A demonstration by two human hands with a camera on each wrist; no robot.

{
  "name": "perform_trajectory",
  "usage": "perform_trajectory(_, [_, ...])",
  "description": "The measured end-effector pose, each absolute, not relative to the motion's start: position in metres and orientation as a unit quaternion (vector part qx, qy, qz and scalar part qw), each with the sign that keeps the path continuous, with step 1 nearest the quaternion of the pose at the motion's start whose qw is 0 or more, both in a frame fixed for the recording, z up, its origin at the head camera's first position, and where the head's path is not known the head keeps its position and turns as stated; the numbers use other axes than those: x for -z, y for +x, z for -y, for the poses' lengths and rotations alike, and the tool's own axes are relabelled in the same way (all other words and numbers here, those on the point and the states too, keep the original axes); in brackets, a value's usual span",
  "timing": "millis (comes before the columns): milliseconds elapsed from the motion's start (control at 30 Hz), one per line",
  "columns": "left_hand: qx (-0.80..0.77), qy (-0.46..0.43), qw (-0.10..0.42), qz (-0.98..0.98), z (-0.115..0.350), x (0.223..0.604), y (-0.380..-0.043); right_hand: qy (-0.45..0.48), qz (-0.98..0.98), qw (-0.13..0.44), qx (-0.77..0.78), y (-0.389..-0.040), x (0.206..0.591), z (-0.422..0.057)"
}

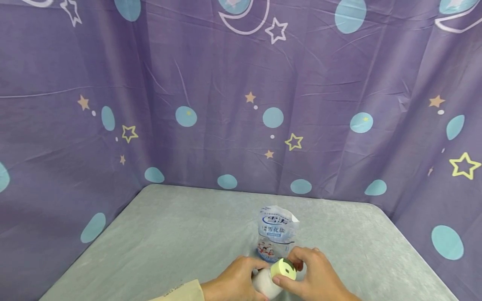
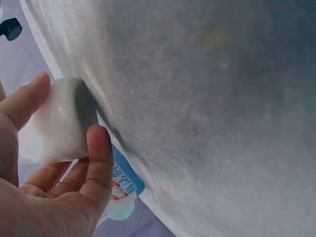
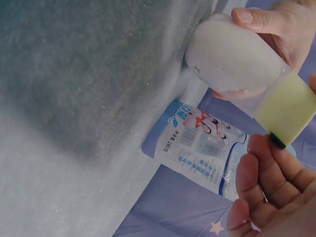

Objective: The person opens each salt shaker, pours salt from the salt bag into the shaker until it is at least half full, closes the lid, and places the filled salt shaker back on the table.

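A clear jar full of white granules [image 1: 266, 284] is tilted in front of me, its yellow-green cap [image 1: 282, 271] pointing right. My left hand [image 1: 235, 281] grips the jar's body, thumb on one side and fingers on the other, as the left wrist view also shows with the jar's base [image 2: 87, 104]. The thumb and fingers of my right hand [image 1: 318, 276] pinch the cap. A dark green piece of the cap [image 3: 277, 140] touches the right fingertips in the right wrist view. Just behind both hands stands a salt pouch [image 1: 276, 234], its lower part partly hidden.
A grey-green cloth covers the table [image 1: 180, 234]. Purple curtains [image 1: 226, 83] with stars and blue ovals hang along its back and sides. In the left wrist view, a dark rounded piece [image 2: 12, 29] shows at the upper left.
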State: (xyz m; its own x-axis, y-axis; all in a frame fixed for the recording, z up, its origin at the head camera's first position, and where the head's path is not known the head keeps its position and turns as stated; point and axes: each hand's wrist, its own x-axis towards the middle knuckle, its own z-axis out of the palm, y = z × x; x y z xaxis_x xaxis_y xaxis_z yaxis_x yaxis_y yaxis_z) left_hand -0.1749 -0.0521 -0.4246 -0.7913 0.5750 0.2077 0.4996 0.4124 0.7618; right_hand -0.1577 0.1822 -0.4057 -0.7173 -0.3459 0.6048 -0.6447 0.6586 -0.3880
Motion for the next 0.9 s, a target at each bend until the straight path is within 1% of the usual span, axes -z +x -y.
perform_trajectory(200, [-0.435, 0.323, 0.041, -0.839, 0.052, 0.425, -0.176, 0.249, 0.889, 0.244, -0.298, -0.156, 0.405, -0.177])
perform_trajectory(500, [-0.440, 0.321, 0.046, -0.837, 0.052, 0.424, -0.175, 0.263, 0.885, 0.216, -0.317, -0.159, 0.404, -0.180])
perform_trajectory(633, [-0.440, 0.318, 0.048, -0.838, 0.051, 0.424, -0.176, 0.288, 0.877, 0.207, -0.325, -0.159, 0.404, -0.184])
perform_trajectory(900, [-0.459, 0.304, 0.078, -0.831, 0.053, 0.423, -0.176, 0.388, 0.840, 0.197, -0.323, -0.162, 0.399, -0.192])
